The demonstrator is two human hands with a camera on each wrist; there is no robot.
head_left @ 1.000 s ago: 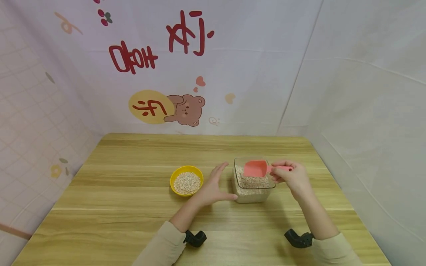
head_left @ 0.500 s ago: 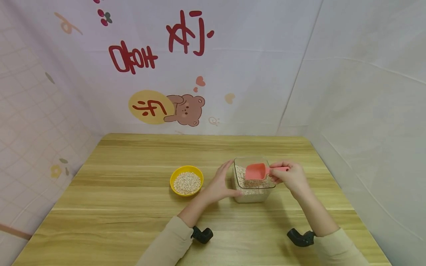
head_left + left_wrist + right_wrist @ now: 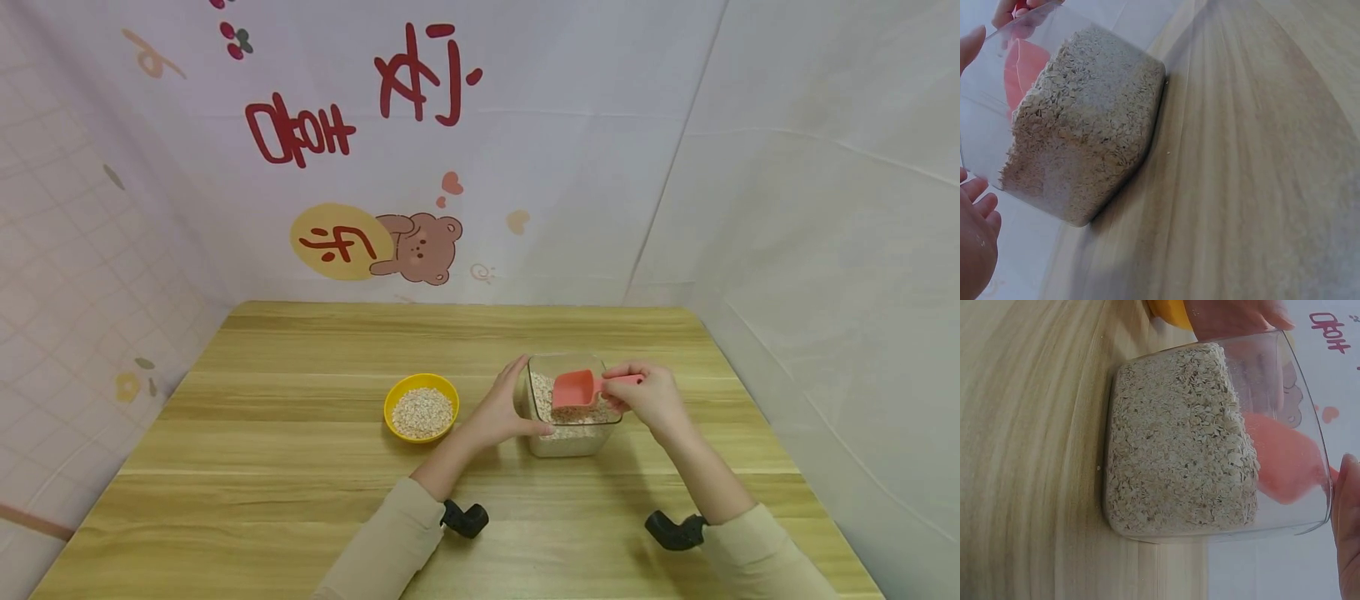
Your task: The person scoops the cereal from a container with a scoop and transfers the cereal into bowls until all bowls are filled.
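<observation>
A clear square container [image 3: 567,444] of oat flakes stands upright on the table, right of centre. My left hand [image 3: 495,417] is at its left side, thumb at the front corner and fingers along the back left, holding it. In the left wrist view, those fingers [image 3: 979,219] are at the clear wall. My right hand [image 3: 651,400] pinches the handle of a pink scoop [image 3: 573,389] over the container's right rim. Through the wall in the right wrist view, the scoop's bowl [image 3: 1285,459] sits against the top of the oats [image 3: 1179,444].
A yellow bowl [image 3: 389,398] with oats in it stands left of the container, close to my left forearm. The wooden table [image 3: 300,500] bears both. Printed white cloth [image 3: 570,150] hangs behind and at the sides. A black mount [image 3: 467,519] sits on each wrist.
My left hand has moved right, from beside the container to around its left side. The right hand has lowered the scoop slightly into the container. The bowl has stayed put.
</observation>
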